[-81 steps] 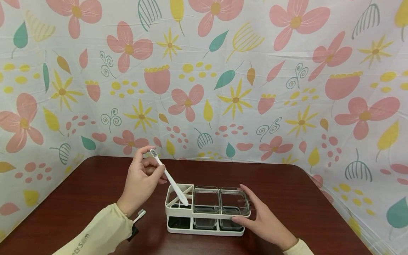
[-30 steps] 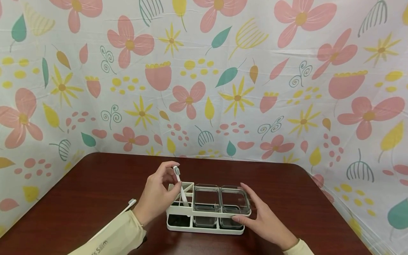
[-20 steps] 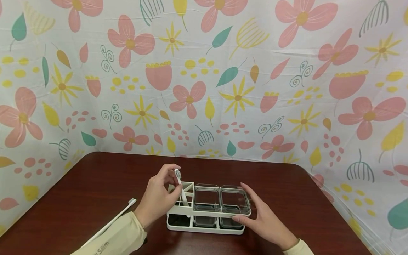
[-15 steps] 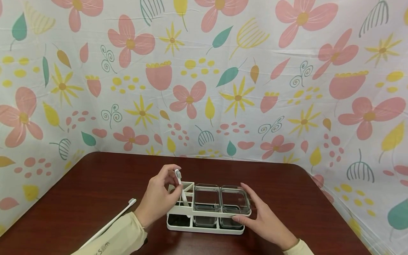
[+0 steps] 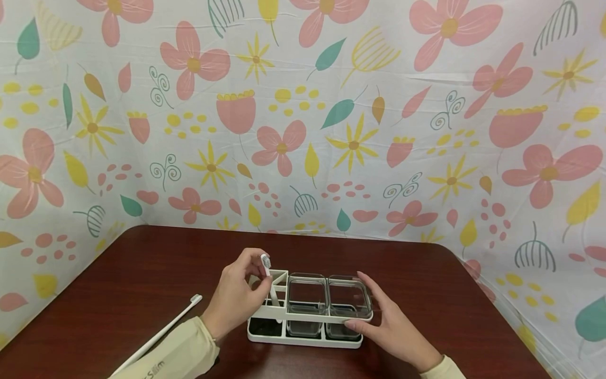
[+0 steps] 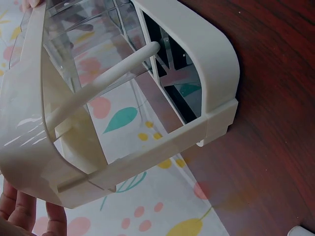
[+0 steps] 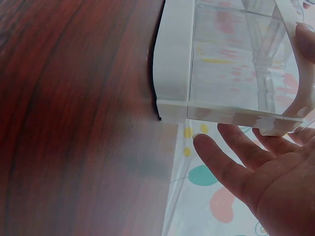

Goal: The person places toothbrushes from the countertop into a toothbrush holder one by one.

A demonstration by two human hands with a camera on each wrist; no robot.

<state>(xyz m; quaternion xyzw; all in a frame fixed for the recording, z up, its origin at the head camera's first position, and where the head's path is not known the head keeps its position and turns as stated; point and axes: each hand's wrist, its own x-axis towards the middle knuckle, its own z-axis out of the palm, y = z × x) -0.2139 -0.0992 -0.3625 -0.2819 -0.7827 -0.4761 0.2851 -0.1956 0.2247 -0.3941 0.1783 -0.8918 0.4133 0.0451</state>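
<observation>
Left hand point(image 5: 240, 298) pinching skinny toothbrush point(image 5: 266, 261), handle down in boxy plastic toothbrush holder point(image 5: 312, 317). Right hand point(image 5: 395, 330) gripping holder's end. Clear squarish cups point(image 5: 306, 302) inside, woodgrain surface point(image 5: 416, 273) below.

Head: loose brush point(image 5: 158, 336) tail hidden, 8 o'clock | held brush point(image 5: 266, 262): shaft partly behind left hand point(image 5: 236, 292) | right wrist: rack point(image 7: 172, 59) cut off, 2 o'clock

Head view: forward and down over the counter point(image 5: 426, 287). 2 wrist views: close-up, sharing the white rack point(image 5: 312, 317).
</observation>
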